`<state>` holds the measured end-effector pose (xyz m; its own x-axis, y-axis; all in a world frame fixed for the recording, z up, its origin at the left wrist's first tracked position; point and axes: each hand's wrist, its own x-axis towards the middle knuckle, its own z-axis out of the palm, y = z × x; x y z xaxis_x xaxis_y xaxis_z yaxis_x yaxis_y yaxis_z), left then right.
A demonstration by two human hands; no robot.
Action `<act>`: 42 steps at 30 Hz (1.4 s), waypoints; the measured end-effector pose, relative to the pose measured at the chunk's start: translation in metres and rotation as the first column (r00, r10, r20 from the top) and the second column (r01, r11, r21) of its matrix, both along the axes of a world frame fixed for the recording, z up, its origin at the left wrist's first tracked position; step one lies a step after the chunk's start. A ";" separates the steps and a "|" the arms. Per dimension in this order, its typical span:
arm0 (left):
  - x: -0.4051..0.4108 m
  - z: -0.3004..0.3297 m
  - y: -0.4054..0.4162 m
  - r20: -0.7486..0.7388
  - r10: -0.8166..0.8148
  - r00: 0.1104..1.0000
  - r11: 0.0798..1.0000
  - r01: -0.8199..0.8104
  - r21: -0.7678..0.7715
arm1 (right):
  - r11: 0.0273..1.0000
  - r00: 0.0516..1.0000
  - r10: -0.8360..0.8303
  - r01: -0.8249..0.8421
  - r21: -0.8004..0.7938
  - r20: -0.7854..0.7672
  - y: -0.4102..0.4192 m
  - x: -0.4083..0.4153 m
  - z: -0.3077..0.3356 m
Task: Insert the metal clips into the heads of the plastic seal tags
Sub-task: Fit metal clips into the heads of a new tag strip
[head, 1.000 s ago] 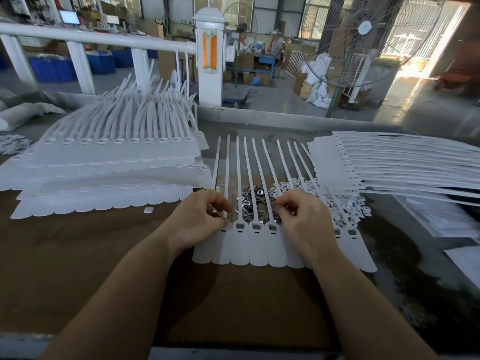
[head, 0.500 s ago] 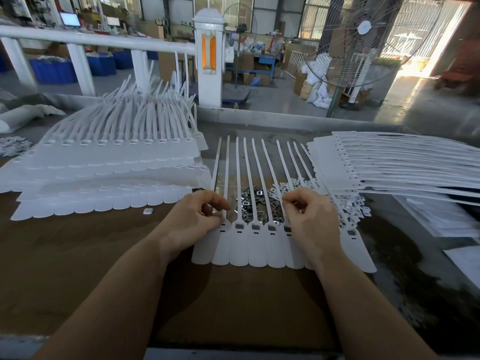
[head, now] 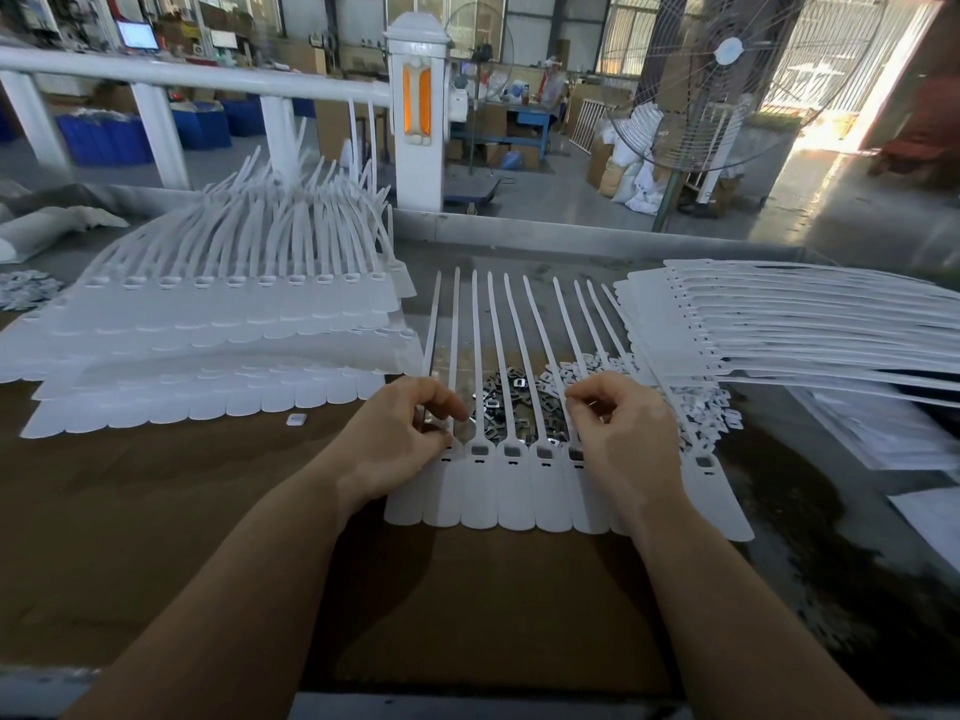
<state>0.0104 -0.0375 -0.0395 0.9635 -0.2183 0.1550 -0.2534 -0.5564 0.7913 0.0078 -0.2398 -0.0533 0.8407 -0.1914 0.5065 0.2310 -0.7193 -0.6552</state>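
White seal tags (head: 519,491), heads partly hidden, right hand (head: 631,439)

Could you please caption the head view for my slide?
Two hands work over a white plastic seal-tag strip beside loose metal clips.

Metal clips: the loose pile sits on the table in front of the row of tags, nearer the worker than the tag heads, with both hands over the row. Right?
Not quite. The head view shows the metal clips heaped behind the tag heads, under the straps, farther from the worker. The rest holds: they lie loose on the table, and the left hand and right hand are over the row.
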 end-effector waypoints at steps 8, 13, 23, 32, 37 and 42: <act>0.000 0.000 -0.003 -0.008 0.008 1.000 0.997 -0.007 0.080 | 1.000 1.000 -0.003 0.004 -0.003 0.002 0.002 0.000 0.000; -0.002 -0.002 0.007 -0.204 -0.028 0.978 0.986 -0.006 -0.165 | 1.000 1.000 0.004 -0.004 0.013 -0.011 0.001 -0.001 0.000; 0.003 0.000 -0.005 -0.209 0.038 0.977 0.997 -0.051 -0.058 | 1.000 1.000 -0.004 0.004 0.002 -0.011 0.001 -0.001 0.001; 0.016 0.008 -0.006 -0.412 0.022 0.911 0.994 -0.063 -0.086 | 1.000 1.000 -0.019 0.019 0.017 -0.022 0.002 -0.002 0.001; 0.013 0.004 -0.008 -0.377 0.050 0.925 0.988 -0.102 -0.117 | 0.993 0.993 -0.115 0.116 0.037 -0.031 0.000 -0.002 0.002; 0.017 0.003 -0.020 -0.305 0.171 0.937 0.979 -0.197 -0.058 | 0.964 0.963 -0.266 0.265 -0.036 -0.035 -0.001 -0.001 0.001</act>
<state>0.0269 -0.0572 -0.0362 0.9905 -0.0313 -0.1340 0.1009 -0.4969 0.8619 0.0066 -0.2406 -0.0524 0.7810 -0.3957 0.4831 0.0032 -0.7710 -0.6368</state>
